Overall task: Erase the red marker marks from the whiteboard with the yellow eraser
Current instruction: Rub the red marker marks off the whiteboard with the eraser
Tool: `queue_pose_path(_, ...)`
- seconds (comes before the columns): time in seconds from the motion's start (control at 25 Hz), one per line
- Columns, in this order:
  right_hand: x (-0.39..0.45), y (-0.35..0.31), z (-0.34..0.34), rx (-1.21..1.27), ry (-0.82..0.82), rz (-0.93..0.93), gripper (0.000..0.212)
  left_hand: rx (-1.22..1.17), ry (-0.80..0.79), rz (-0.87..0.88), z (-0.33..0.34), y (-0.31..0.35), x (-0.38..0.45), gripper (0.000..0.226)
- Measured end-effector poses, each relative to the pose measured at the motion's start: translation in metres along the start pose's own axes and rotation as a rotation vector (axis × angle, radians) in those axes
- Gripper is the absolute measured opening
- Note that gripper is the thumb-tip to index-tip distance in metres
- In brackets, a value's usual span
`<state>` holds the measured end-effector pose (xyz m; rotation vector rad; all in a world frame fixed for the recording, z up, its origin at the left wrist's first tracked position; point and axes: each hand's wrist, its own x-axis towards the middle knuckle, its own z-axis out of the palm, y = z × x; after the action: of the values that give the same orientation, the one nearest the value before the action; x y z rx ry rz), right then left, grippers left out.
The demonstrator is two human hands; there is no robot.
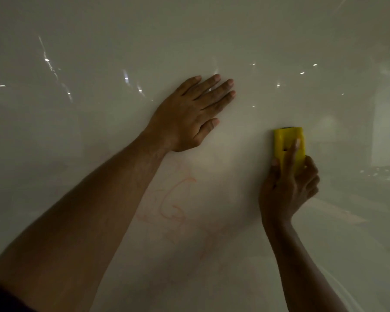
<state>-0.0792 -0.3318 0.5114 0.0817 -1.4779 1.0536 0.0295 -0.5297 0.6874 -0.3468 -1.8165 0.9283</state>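
The glossy whiteboard [245,37] fills the whole view. My left hand [189,118] lies flat against it at centre, fingers spread and holding nothing. To the right, my right hand [286,188] grips the yellow eraser [284,140] and presses it upright on the board, index finger stretched along its back. Faint smeared red marker marks [173,203] remain below my left hand, to the left of and lower than the eraser. More pale red traces [203,253] run further down.
Bright reflections of ceiling lights [302,73] dot the upper board. My left forearm [88,210] crosses the lower left of the board, covering part of the surface there.
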Motion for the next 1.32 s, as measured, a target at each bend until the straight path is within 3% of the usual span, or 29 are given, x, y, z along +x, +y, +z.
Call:
queue_pose_path(0.12,-0.039,-0.006,-0.005,0.065,-0.173,-0.678,0.055,-0.008,-0.020,0.051,-0.005,-0.007,0.000,0.061)
queue_pose_path(0.16,-0.034,-0.001,-0.007,0.042,-0.183,-0.739,0.053,-0.015,-0.016,0.065,-0.007,-0.013,-0.003,0.060)
queue_pose_path(0.2,-0.024,0.004,-0.006,0.024,-0.165,-0.628,0.051,-0.022,-0.002,0.066,-0.009,-0.021,-0.008,0.059)
queue_pose_path(0.28,-0.005,0.001,-0.004,0.030,-0.041,-0.044,0.053,-0.018,0.033,0.021,-0.012,-0.039,-0.023,0.058)
queue_pose_path(0.32,-0.008,-0.008,-0.003,0.015,-0.001,0.118,0.055,-0.006,0.035,-0.015,-0.014,-0.045,-0.032,0.059)
queue_pose_path(0.36,-0.016,-0.020,-0.002,0.011,-0.006,0.090,0.056,0.005,0.028,-0.046,-0.016,-0.050,-0.039,0.059)
queue_pose_path(0.4,-0.032,-0.034,0.000,0.027,-0.051,-0.093,0.057,0.012,0.017,-0.068,-0.018,-0.053,-0.045,0.060)
queue_pose_path(0.48,-0.062,-0.050,-0.003,0.078,-0.148,-0.645,0.053,0.021,0.015,-0.098,-0.020,-0.057,-0.056,0.060)
queue_pose_path(0.52,-0.058,-0.052,-0.004,0.049,-0.143,-0.772,0.050,0.024,0.024,-0.110,-0.020,-0.060,-0.062,0.060)
queue_pose_path(0.56,-0.047,-0.050,-0.002,0.020,-0.137,-0.705,0.049,0.025,0.031,-0.122,-0.020,-0.063,-0.068,0.059)
queue_pose_path(0.64,-0.028,-0.061,0.003,0.039,-0.024,-0.129,0.053,0.035,0.037,-0.152,-0.020,-0.070,-0.082,0.059)
queue_pose_path(0.68,-0.030,-0.072,0.005,0.071,0.009,0.043,0.055,0.043,0.036,-0.170,-0.020,-0.072,-0.087,0.059)
queue_pose_path(0.72,-0.040,-0.084,0.007,0.085,-0.007,0.002,0.053,0.047,0.033,-0.181,-0.021,-0.074,-0.090,0.059)
queue_pose_path(0.84,-0.085,-0.096,0.006,0.074,-0.109,-0.727,0.047,0.045,0.015,-0.187,-0.025,-0.079,-0.103,0.060)
queue_pose_path(0.88,-0.080,-0.093,0.007,0.051,-0.120,-0.766,0.049,0.049,0.015,-0.194,-0.025,-0.082,-0.111,0.060)
queue_pose_path(0.92,-0.070,-0.093,0.012,0.057,-0.112,-0.602,0.051,0.055,0.012,-0.202,-0.027,-0.086,-0.119,0.060)
queue_pose_path(1.0,-0.066,-0.109,0.013,0.119,-0.038,-0.096,0.054,0.065,0.001,-0.215,-0.030,-0.092,-0.132,0.060)
queue_pose_path(1.04,-0.075,-0.121,0.013,0.122,-0.051,-0.084,0.054,0.069,-0.007,-0.215,-0.032,-0.094,-0.134,0.060)
queue_pose_path(1.16,-0.111,-0.140,0.006,0.059,-0.175,-0.741,0.059,0.067,-0.029,-0.197,-0.038,-0.100,-0.138,0.060)
queue_pose_path(1.2,-0.104,-0.136,0.008,0.035,-0.173,-0.742,0.061,0.066,-0.028,-0.194,-0.039,-0.103,-0.143,0.060)
queue_pose_path(1.32,-0.080,-0.145,0.016,0.092,-0.063,-0.052,0.060,0.068,-0.011,-0.241,-0.040,-0.110,-0.157,0.060)
